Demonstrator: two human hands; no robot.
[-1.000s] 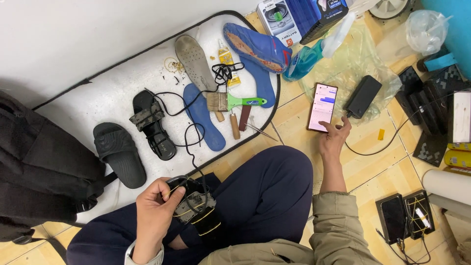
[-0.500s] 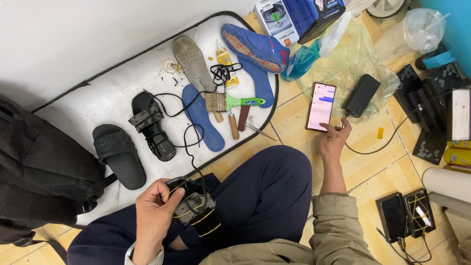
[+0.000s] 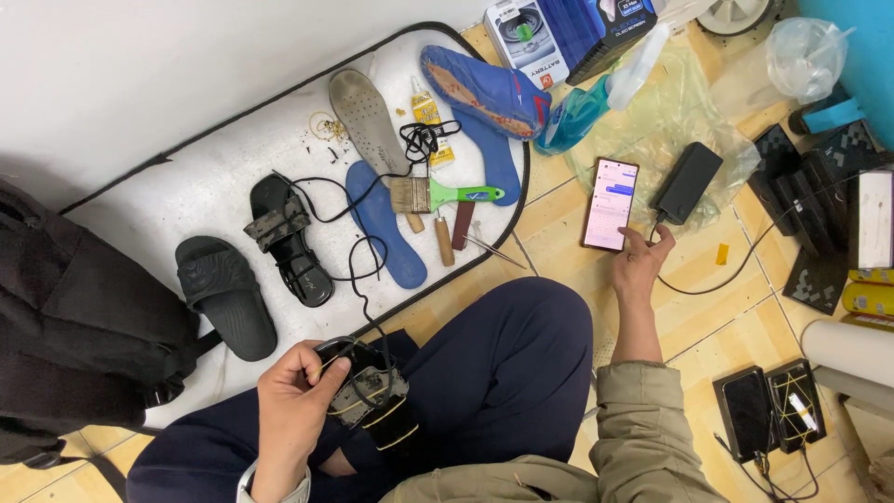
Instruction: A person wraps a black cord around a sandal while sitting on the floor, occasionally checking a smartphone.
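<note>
- Fingers (image 3: 312,373) of the left hand (image 3: 291,402) curl tight around the toe end of a black sandal (image 3: 372,396) that rests on the person's lap; yellow bands wrap the sandal, and a black cord (image 3: 358,279) runs up from it onto the mat.
- At the far left, a black backpack (image 3: 74,345) sits against the white mat (image 3: 186,177), just beside a black slide slipper (image 3: 225,296).
- Next on the mat lies a second black sandal (image 3: 289,237) with a grey patterned strap, near the slide but apart from it.
- To its right, a blue insole (image 3: 386,233) and a grey insole (image 3: 370,121) lie lengthwise, with a green-handled brush (image 3: 447,196) across the blue one.
- A small yellow glue tube (image 3: 428,126) lies beside the grey insole, and a blue shoe sole (image 3: 484,102) lies at the mat's right end.
- Dark blue trousers (image 3: 503,373) cover the raised knee between the two hands.
- Further right, the right hand (image 3: 641,265) rests on the tiled floor (image 3: 726,317), forefinger stretched to the lower edge of a lit phone (image 3: 611,203); the other fingers are loosely bent and grip nothing.
- A black power bank (image 3: 686,182) lies just beside the phone on a clear plastic bag (image 3: 680,102), with a cable trailing from it.
- By the lower right, two dark small devices (image 3: 768,410) lie side by side on the floor.
</note>
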